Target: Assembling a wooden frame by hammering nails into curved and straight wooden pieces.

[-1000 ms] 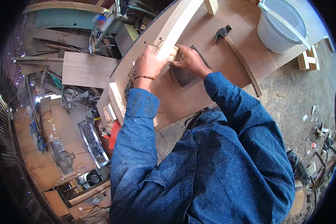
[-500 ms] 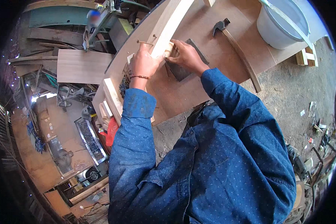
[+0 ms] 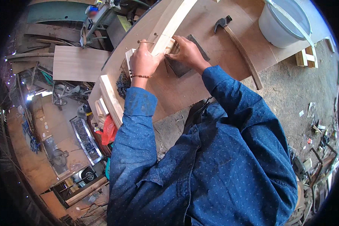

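Note:
A pale squared wooden beam (image 3: 174, 22) slants down from the top of the view toward my hands. My left hand (image 3: 144, 61) is closed round its near end; a beaded bracelet circles that wrist. One nail (image 3: 155, 34) sticks out of the beam's side, and another long nail (image 3: 146, 41) shows by my left fingers; whether it is held or driven in, I cannot tell. My right hand (image 3: 187, 55) pinches a small wooden piece (image 3: 171, 46) against the beam's right side. Beneath that hand lies a dark flat block (image 3: 182, 67). Some fingertips are hidden.
A claw hammer (image 3: 238, 49) rests on the brown board tabletop (image 3: 229, 69), right of my hands. Beyond it stands a white bucket (image 3: 277, 30) with a strip across its rim. Wooden lengths (image 3: 111, 100) lean at the table's left edge, near a red plastic bag (image 3: 108, 130).
My hands stay at the beam's end, and the small wooden piece in my right hand appears slightly turned. The view has shifted a little, moving the background left.

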The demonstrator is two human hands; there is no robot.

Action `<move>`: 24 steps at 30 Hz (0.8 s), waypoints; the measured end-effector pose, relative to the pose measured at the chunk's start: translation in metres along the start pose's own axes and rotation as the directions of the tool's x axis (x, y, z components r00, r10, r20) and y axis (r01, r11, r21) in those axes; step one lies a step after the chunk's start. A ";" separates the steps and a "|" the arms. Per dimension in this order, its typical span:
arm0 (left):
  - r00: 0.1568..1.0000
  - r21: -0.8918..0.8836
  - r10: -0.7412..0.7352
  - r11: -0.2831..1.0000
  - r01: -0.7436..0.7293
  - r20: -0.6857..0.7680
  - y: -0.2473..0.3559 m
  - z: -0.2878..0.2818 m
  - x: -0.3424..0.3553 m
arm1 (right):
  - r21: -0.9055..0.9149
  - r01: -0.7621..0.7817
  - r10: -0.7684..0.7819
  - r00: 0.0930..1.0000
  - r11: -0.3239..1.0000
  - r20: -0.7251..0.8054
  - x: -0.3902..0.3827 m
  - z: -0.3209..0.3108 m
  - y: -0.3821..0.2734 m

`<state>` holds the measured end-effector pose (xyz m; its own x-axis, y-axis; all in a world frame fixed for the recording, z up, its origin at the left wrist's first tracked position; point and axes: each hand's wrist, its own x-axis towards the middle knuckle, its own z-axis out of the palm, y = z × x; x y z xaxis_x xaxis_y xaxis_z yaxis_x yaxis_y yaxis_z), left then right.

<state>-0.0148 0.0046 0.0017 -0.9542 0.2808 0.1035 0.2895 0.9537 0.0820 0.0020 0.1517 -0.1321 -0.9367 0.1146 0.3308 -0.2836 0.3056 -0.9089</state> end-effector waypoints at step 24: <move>0.995 0.017 0.096 0.995 -0.096 -0.021 -0.008 0.007 0.005 | -0.110 -0.015 0.027 0.994 0.994 0.109 0.003 -0.004 0.005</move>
<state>-0.0225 -0.0012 -0.0052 -0.9202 0.3688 0.1316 0.3782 0.9241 0.0552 -0.0012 0.1572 -0.1350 -0.9608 0.0192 0.2766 -0.2453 0.4058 -0.8804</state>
